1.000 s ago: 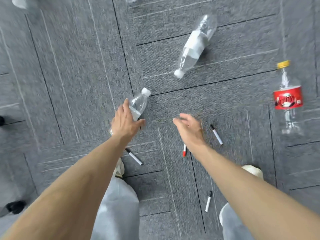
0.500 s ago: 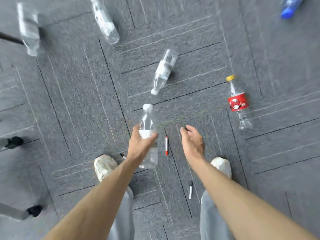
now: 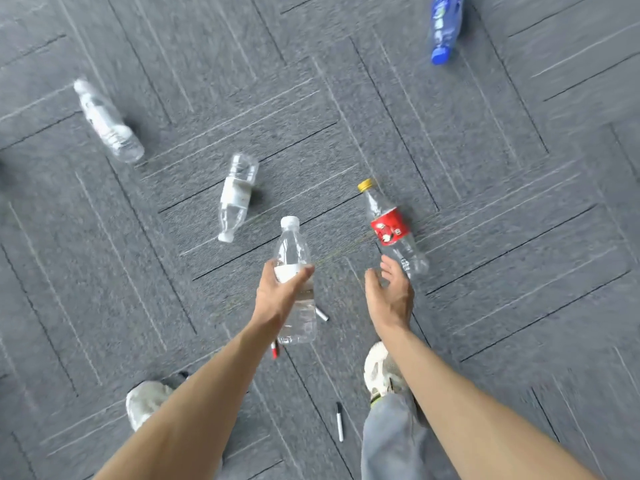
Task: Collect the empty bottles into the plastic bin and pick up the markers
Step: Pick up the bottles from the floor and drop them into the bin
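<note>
Grey carpet lies bare rightward; left hand clamps clear bottle, right hand spread.

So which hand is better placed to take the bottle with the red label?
Right. The right hand is open, empty and beside the red-label bottle; the left hand already grips a clear bottle.

Floor is covered in grey carpet tiles, laid in alternating directions, with dark seams and pale streaks. Two off-white sneakers are seen on it: left sneaker at bottom left, partly hidden; right sneaker right of centre. Grey trouser leg is seen above right sneaker. View is motion-blurred.
</note>
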`<state>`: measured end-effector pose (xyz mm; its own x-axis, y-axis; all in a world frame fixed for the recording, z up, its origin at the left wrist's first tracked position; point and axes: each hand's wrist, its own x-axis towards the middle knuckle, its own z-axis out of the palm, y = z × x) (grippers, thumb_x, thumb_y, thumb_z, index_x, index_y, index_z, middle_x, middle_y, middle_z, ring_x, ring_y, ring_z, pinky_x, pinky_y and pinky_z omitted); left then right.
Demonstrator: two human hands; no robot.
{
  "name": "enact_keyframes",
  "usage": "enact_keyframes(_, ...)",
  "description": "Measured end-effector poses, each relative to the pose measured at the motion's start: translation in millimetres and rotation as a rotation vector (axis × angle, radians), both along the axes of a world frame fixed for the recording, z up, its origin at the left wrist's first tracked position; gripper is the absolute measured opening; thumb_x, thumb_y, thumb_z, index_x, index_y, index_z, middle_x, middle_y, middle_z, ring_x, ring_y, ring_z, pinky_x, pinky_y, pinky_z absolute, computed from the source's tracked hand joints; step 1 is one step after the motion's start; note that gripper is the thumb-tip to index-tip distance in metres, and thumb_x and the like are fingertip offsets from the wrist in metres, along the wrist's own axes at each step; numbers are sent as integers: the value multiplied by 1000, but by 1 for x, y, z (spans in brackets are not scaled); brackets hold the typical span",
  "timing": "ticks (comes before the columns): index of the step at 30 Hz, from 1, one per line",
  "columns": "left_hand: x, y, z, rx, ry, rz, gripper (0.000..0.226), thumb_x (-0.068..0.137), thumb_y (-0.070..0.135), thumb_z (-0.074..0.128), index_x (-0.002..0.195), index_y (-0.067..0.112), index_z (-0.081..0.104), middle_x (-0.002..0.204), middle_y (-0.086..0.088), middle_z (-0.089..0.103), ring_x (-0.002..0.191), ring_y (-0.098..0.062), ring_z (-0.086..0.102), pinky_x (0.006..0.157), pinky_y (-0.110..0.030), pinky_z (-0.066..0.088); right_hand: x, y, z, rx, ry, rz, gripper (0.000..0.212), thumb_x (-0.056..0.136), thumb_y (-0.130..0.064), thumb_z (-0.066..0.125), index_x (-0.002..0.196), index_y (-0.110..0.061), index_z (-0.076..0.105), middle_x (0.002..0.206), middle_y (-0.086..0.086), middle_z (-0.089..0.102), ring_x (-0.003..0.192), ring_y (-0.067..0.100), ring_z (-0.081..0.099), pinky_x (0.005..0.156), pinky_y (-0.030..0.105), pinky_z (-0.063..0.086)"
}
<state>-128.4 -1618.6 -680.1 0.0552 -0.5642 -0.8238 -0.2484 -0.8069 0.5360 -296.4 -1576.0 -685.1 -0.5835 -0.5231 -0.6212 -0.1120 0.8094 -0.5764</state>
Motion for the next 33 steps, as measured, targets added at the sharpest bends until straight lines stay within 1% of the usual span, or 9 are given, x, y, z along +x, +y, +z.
enact_keyframes(6,-48,-6,-54,3,20,28,63,83,37,70,131,14,38,106,-9,64,82,-17,68,65,-29,54,-38,-18,-64,-49,205,119,42,91,-32,62,132,-22,59,139,4,57,127,22,51,102,39,43)
enact_keyframes(10,-63,-6,-93,-6,-8,-10,62,82,35,71,131,13,40,107,-8,66,79,-16,70,57,-23,54,-62,-37,-113,-46,454,234,74,81,-42,71,146,-17,44,146,11,47,134,30,44,111,53,36)
enact_keyframes(14,-73,-16,-111,-47,-40,-98,59,81,33,74,127,17,41,99,0,65,70,-7,69,48,-13,50,-86,-54,-149,209,347,364,95,78,-42,77,154,-21,24,151,17,38,139,36,36,117,54,25)
enact_keyframes(16,-77,-21,-105,-66,-66,-122,56,81,31,75,125,18,42,97,3,63,68,-5,68,49,-12,50,-91,-49,-148,292,247,356,91,75,-37,81,149,-19,31,142,18,44,128,36,46,108,50,36)
enact_keyframes(18,-82,-23,-91,-79,-79,-155,56,81,33,75,123,19,41,95,4,63,70,-5,68,50,-13,50,-93,-39,-130,272,181,304,82,71,-37,83,137,-13,41,129,14,48,103,25,49,85,38,42)
enact_keyframes(21,-93,-23,-50,-72,-97,-208,62,79,38,75,126,20,39,96,3,65,68,-4,71,57,-19,56,-94,-23,-83,242,41,237,75,71,-46,82,127,-14,43,118,7,43,94,17,43,75,25,33)
enact_keyframes(25,-115,-29,29,-27,-127,-277,101,59,70,75,140,29,31,129,-12,61,103,-24,69,91,-48,54,-105,-15,-7,175,-158,40,61,69,-48,81,114,-24,46,110,5,54,84,17,57,62,24,41)
enact_keyframes(30,-142,-37,147,-30,-144,-317,85,79,45,73,145,15,28,128,1,53,105,-14,58,97,-24,42,-141,-25,117,112,-263,-59,46,73,-43,78,107,-28,50,91,-6,59,78,8,56,61,23,38)
enact_keyframes(33,-158,-42,219,-52,-141,-257,90,72,58,74,139,15,32,128,-3,58,101,-16,63,95,-28,48,-163,-38,200,52,-260,-50,47,73,-42,78,109,-28,53,91,-7,62,78,4,56,59,23,37)
